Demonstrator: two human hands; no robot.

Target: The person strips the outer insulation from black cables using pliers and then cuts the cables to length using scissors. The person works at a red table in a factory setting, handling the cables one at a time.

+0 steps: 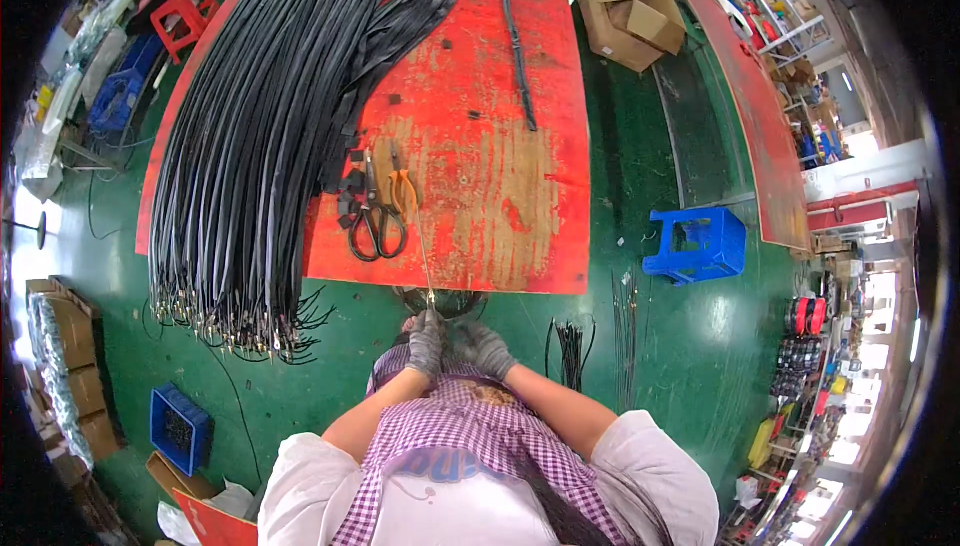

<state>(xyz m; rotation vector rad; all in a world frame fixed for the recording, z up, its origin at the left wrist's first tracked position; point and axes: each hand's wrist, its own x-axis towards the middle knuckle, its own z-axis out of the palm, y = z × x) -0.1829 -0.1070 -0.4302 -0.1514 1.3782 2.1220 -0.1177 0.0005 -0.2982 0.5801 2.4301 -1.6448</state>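
Observation:
My left hand [426, 342], in a grey glove, is closed on a thin pale rod or wire [424, 251] just off the table's near edge. A small metallic piece [431, 299] shows at its fingertips. Close beside it on the right, my right hand [487, 348], also gloved, is smeared by motion; its fingers do not show clearly. Behind both hands, a dark coiled bundle [462, 303] sits partly hidden below the table edge. Black-handled scissors [378, 233] and orange-handled pliers [403, 190] lie on the table ahead of my left hand.
Long black cables [255, 116] cover the left of the worn red table [480, 236], their ends hanging over its near edge. One black sleeved cable [517, 56] lies farther right. A blue stool [700, 244], a cardboard box [628, 16] and thin black wires [570, 354] are to the right.

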